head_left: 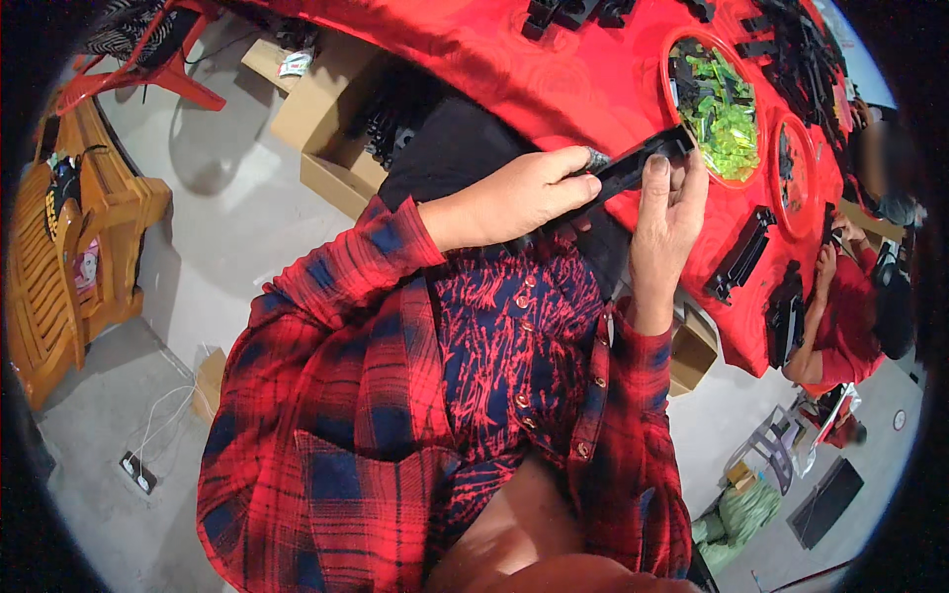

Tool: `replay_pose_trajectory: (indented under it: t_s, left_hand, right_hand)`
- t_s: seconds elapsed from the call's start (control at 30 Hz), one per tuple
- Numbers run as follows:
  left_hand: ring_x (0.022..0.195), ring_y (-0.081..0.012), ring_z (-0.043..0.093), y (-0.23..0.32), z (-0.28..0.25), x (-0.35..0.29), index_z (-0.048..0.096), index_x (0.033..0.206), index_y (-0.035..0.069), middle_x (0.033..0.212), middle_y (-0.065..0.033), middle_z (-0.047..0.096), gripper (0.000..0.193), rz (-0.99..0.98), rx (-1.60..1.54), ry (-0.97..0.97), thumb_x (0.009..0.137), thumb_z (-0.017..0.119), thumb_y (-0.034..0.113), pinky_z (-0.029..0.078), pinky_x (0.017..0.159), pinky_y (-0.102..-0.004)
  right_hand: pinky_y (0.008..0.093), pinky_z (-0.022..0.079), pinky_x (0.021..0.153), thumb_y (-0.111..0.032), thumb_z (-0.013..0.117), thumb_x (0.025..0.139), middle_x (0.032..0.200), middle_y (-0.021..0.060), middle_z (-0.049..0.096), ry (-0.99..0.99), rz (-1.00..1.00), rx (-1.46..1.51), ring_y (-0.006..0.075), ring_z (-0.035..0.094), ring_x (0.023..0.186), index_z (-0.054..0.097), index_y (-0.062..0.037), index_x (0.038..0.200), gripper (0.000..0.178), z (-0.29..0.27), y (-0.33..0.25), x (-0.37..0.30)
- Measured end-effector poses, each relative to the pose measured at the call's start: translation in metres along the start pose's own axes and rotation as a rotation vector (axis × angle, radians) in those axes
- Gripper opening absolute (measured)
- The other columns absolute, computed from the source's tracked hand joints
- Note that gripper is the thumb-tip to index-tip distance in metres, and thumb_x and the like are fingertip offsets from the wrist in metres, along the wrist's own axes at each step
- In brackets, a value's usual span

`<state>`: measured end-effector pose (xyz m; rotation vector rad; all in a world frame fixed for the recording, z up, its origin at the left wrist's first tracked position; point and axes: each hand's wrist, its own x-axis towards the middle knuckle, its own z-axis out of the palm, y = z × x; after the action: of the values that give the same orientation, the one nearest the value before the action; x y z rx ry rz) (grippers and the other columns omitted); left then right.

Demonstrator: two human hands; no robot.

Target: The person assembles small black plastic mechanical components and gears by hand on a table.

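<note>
A long, narrow black plastic part (641, 166) is held between my two hands, slanting above my lap near the red-covered table's edge. My left hand (544, 196) is closed round its lower end, fingers folded over it. A small greyish bit (597, 158) shows by those fingers; what it is I cannot make out. Around the upper end, my right hand (670, 212) is closed, with the thumb pressed on the part's face. Nearest to that end stands a red-rimmed basin (664, 74) with yellow-green translucent pieces and some black ones.
A second red basin (781, 222) and long black parts (743, 255) lie on the red tablecloth (474, 59). More black parts (786, 314) lie near a co-worker in red (850, 321). An opened cardboard box (336, 183), wooden bench (74, 267) and power strip (138, 472) are to the left.
</note>
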<state>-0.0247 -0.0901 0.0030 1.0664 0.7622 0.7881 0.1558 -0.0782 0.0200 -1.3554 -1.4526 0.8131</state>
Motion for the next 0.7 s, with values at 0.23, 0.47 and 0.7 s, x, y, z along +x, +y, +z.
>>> replay_pose_trajectory:
  t_s: [0.23, 0.47, 0.7]
  left_hand:
    - [0.074, -0.011, 0.045, 0.006, 0.005, -0.002, 0.05, 0.104, -0.002, 0.079, -0.0105, 0.055, 0.023, 0.044, 0.402, 0.119, 0.099, 0.056, 0.02, 0.044, 0.066, -0.0342]
    - [0.074, -0.0094, 0.047, 0.006, 0.004, -0.005, 0.052, 0.103, -0.002, 0.078, -0.012, 0.057, 0.024, 0.091, 0.393, 0.199, 0.097, 0.061, 0.02, 0.045, 0.066, -0.0333]
    - [0.074, -0.0068, 0.049, -0.001, 0.001, 0.002, 0.054, 0.101, -0.001, 0.081, -0.0068, 0.061, 0.025, -0.019, 0.318, 0.171, 0.097, 0.062, 0.022, 0.047, 0.065, -0.03]
  right_hand:
    - [0.0259, 0.041, 0.073, -0.018, 0.058, 0.101, 0.096, 0.0043, 0.049, -0.007, -0.116, -0.098, 0.0119, 0.046, 0.082, 0.039, 0.007, 0.14, 0.051, 0.002, -0.002, -0.005]
    - [0.0278, 0.043, 0.078, -0.023, 0.06, 0.099, 0.102, 0.0083, 0.052, 0.012, -0.11, -0.179, 0.0142, 0.049, 0.087, 0.041, 0.0062, 0.139, 0.053, 0.004, -0.008, -0.009]
    - [0.0304, 0.045, 0.078, -0.016, 0.063, 0.097, 0.101, 0.0086, 0.055, 0.093, -0.177, -0.241, 0.0143, 0.052, 0.086, 0.044, 0.0068, 0.135, 0.048, 0.013, -0.009, -0.012]
